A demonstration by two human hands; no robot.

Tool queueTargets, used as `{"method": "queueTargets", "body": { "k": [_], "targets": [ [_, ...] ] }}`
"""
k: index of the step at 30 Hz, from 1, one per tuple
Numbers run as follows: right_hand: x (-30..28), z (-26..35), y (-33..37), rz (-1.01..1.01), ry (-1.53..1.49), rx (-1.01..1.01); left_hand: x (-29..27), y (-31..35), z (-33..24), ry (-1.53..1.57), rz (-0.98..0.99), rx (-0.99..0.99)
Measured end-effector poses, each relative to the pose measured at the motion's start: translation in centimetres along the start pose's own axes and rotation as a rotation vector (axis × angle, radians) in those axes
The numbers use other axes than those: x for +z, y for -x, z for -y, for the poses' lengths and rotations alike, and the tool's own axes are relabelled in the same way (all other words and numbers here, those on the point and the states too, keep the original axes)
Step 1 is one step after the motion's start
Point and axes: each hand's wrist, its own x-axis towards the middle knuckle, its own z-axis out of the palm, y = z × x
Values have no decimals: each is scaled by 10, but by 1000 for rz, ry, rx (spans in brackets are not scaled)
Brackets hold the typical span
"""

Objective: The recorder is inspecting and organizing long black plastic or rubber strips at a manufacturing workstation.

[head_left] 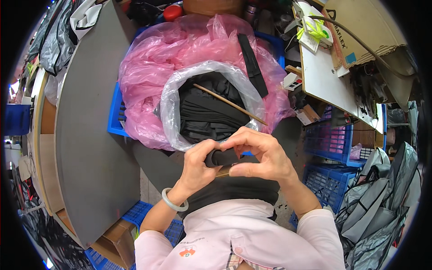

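Note:
Above my lap I hold a curled piece of black fabric (227,157) between both hands. My left hand (198,161) is closed round its left end, with a pale bangle on the wrist. My right hand (264,155) pinches it from the other side, thumb below and fingers bent over the top. A thin tan edge of something shows just under the fabric, too small to name. Right in front, a clear plastic bag (168,114) stands with its mouth spread, holding stacked black fabric strips (204,112). Across these lies a thin wooden stick (229,104).
Pink plastic film (148,81) surrounds the bag inside a blue crate (114,118), with a loose black strip (253,65) on it. A grey tabletop (96,121) stands at left. At right are a white table (321,81), stacked blue crates (325,184) and silvery-grey fabric pieces (375,202).

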Motion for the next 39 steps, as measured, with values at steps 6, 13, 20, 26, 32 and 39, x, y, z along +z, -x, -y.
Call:
{"method": "queueTargets", "body": {
  "k": [6,13,20,26,32,39],
  "targets": [
    [-3,6,-19,-139,323,-158,0,-4,-10,762,606,-479],
    [-29,-16,-64,-196,-107,112,18,14,3,1525,713,-665],
    [-18,-31,-46,123,-38,353,18,1,7,1520,443,-829],
    [-29,-67,-49,-123,-15,262,19,19,12,1190,316,-767],
    [-25,-83,-59,-209,-211,262,32,20,20,1264,176,-737],
    [-43,-112,-67,-323,-346,388,49,0,39,1190,121,-896]
  ]
}}
